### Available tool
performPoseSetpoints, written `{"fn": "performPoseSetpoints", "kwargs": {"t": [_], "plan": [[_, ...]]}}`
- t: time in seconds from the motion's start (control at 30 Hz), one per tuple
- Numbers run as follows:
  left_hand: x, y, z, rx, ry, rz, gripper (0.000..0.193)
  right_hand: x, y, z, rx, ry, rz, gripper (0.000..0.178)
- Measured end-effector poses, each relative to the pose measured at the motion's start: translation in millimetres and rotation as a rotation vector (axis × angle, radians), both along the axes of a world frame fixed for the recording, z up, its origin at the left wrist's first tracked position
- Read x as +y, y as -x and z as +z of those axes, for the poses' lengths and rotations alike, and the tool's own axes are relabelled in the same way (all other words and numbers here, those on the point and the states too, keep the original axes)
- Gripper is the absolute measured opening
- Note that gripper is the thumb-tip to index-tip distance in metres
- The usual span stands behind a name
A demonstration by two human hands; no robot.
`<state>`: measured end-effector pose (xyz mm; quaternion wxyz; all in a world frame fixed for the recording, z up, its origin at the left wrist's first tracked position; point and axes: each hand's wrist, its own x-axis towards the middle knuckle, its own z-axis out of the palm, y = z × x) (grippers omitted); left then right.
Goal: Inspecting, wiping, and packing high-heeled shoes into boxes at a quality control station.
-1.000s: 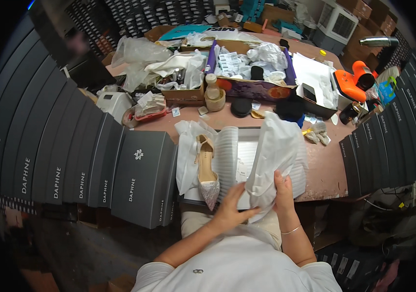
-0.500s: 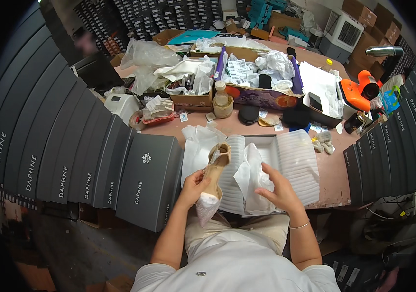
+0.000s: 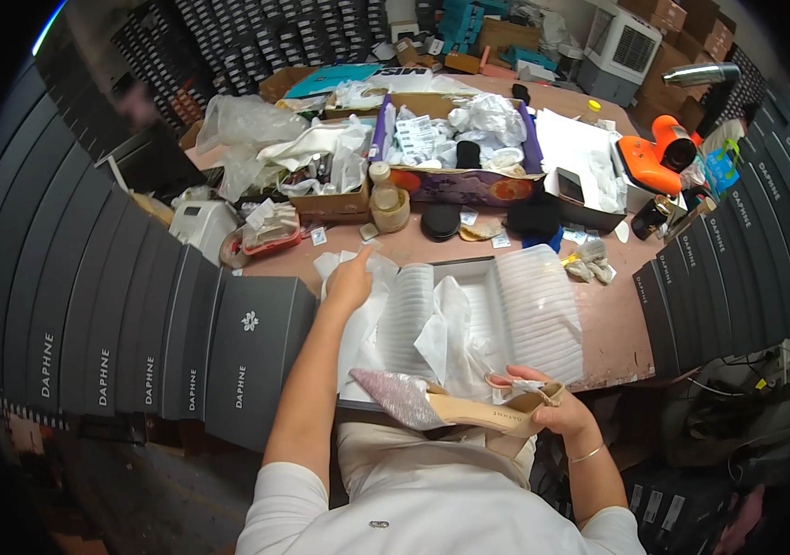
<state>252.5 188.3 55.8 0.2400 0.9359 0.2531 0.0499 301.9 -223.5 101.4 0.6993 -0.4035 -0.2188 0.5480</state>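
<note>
In my right hand (image 3: 569, 414) is a pointed shoe (image 3: 402, 400) with a glittery pink toe and beige insole. My fingers close round its heel end, and it lies sideways over my lap with the toe to the left. My left hand (image 3: 350, 280) reaches forward over white tissue paper (image 3: 372, 310), the index finger stretched toward the small pale block (image 3: 369, 231); its other fingers are partly hidden. Between my arms lies an open shoe box (image 3: 480, 271), with ribbed white padding (image 3: 404, 319) and crumpled tissue in it. More ribbed padding (image 3: 540, 314) hangs over its right side.
Stacked dark grey shoe boxes flank me, left (image 3: 261, 342) and right (image 3: 681, 305). Across the table stand a bottle (image 3: 385, 192) in a jar, a round black case (image 3: 441, 221), a purple carton (image 3: 469, 188) of paper, and an orange tool (image 3: 646, 165).
The shoe has passed from my left hand to my right and turned sideways, toe left. My left hand has moved forward over the tissue paper. The view has shifted slightly.
</note>
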Motion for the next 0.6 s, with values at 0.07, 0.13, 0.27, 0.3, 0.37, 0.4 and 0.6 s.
{"fn": "performPoseSetpoints", "kwargs": {"t": [0.07, 0.13, 0.27, 0.3, 0.37, 0.4, 0.6], "plan": [[33, -14, -39, 0.042, -0.135, -0.070, 0.043, -14, 18, 3, 0.064, -0.040, -0.149, 0.080], [53, -19, -82, -0.026, -0.095, -0.026, 0.032, -29, 19, -13, -0.031, 0.004, -0.138, 0.067], [49, -31, -78, -0.377, 0.364, 0.166, 0.042, -41, 34, -20, -0.121, -0.114, -0.285, 0.054], [41, -25, -63, -0.497, 0.281, 0.142, 0.044, -41, 39, -21, -0.082, -0.183, -0.293, 0.051], [-13, -22, -9, -0.520, 0.142, -0.129, 0.038, -51, 55, -9, -0.016, -0.243, -0.333, 0.051], [-37, -14, 10, -0.511, 0.033, -0.201, 0.033, -55, 63, -6, -0.004, -0.269, -0.352, 0.055], [-153, 41, 60, -0.695, -0.060, -0.571, 0.021, -64, 105, 3, 0.285, -0.414, -0.453, 0.064]]}}
